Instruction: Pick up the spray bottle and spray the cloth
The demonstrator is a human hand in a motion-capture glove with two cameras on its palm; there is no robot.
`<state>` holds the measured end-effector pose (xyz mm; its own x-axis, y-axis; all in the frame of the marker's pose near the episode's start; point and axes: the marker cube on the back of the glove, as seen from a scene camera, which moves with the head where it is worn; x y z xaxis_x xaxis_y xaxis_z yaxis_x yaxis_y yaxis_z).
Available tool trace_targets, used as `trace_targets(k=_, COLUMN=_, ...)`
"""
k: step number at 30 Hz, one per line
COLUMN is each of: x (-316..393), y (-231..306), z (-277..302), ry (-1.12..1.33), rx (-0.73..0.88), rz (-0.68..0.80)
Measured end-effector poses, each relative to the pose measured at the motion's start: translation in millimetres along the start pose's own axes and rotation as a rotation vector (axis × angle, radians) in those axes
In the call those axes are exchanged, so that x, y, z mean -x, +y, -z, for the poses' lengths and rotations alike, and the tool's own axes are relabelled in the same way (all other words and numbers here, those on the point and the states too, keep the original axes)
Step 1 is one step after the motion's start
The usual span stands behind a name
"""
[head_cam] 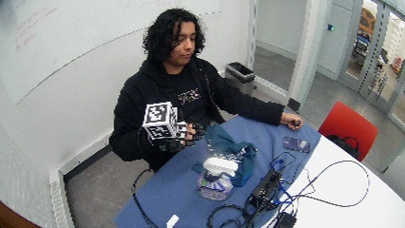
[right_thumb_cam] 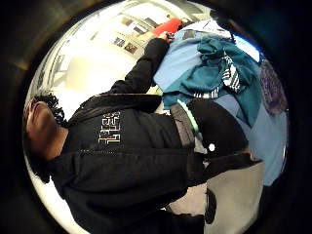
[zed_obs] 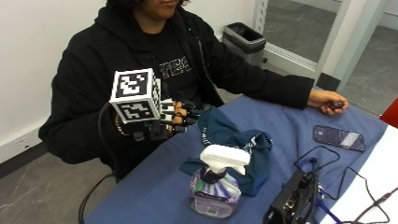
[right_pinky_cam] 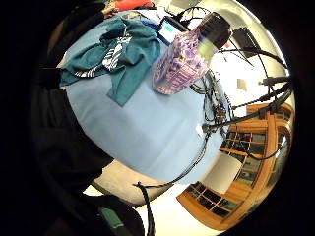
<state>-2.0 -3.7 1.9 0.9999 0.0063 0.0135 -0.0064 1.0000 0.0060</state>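
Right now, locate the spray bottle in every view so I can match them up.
Little finger palm view: spray bottle standing on the blue tablecloth beside the teal cloth.
Thumb palm view: only its body, at the picture's edge.
Outside view: beside that cloth.
Wide view.
Shared landmark: the cloth.

Materials and finishes on and around the blue table

The spray bottle (zed_obs: 214, 190), just beyond the gloved right hand (zed_obs: 167, 120), looks like clear glossy plastic with a purple printed pattern, and its trigger head is smooth white plastic. The cloth (zed_obs: 239, 144), between the hand and the bottle, is soft matt teal fabric, crumpled, with a striped part. The table cover (zed_obs: 149, 186) under the hand is a matt light blue surface, smooth. The glove looks like matt black fabric. Far from the hand, the phone (zed_obs: 339, 137) has a glossy face, and the chair (head_cam: 347, 124) has a smooth red plastic back.
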Motion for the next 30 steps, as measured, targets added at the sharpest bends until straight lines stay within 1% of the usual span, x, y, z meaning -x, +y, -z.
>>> trace_targets(k=4, x=4.1, y=-20.8, z=-8.8, ry=-0.011, rx=-0.045, rz=-0.036)
trace_targets(k=9, x=-0.2, y=6.7, z=-3.0, ry=-0.023, rx=-0.011, rz=-0.024)
trace_targets(k=15, x=-9.9, y=5.4, z=-2.2, ry=-0.024, rx=-0.016, rz=-0.064)
trace_targets(k=20, x=-28.6, y=6.3, z=-3.2, ry=-0.029, rx=-0.014, rz=-0.144)
trace_targets(k=25, x=-68.6, y=11.9, z=8.2, ry=-0.001, rx=-0.011, rz=-0.26)
trace_targets(k=30, x=-101.8, y=7.7, z=16.7, ry=-0.017, rx=-0.053, rz=-0.354)
